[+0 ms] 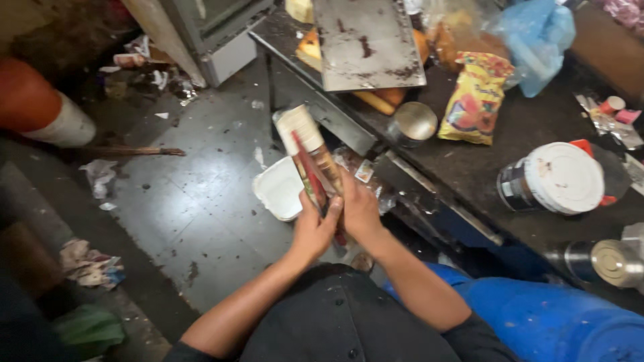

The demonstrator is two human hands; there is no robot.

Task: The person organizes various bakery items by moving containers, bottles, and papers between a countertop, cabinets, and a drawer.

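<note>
Both of my hands grip the lower end of a long narrow packet (310, 151) with a pale top and a red stripe, held out over the floor in front of me. My left hand (312, 231) wraps its left side and my right hand (360, 209) closes on its right side. Just behind the packet, on the floor, stands a white square tub (278, 190). A dark counter (469, 167) runs along my right.
On the counter lie a stained metal tray (367, 41), a steel cup (413, 123), a yellow snack bag (475, 99), a blue plastic bag (537, 40) and a white-lidded tin (555, 178). A blue drum (557, 322) stands below right. Litter dots the grey floor; a broom handle (127, 152) lies left.
</note>
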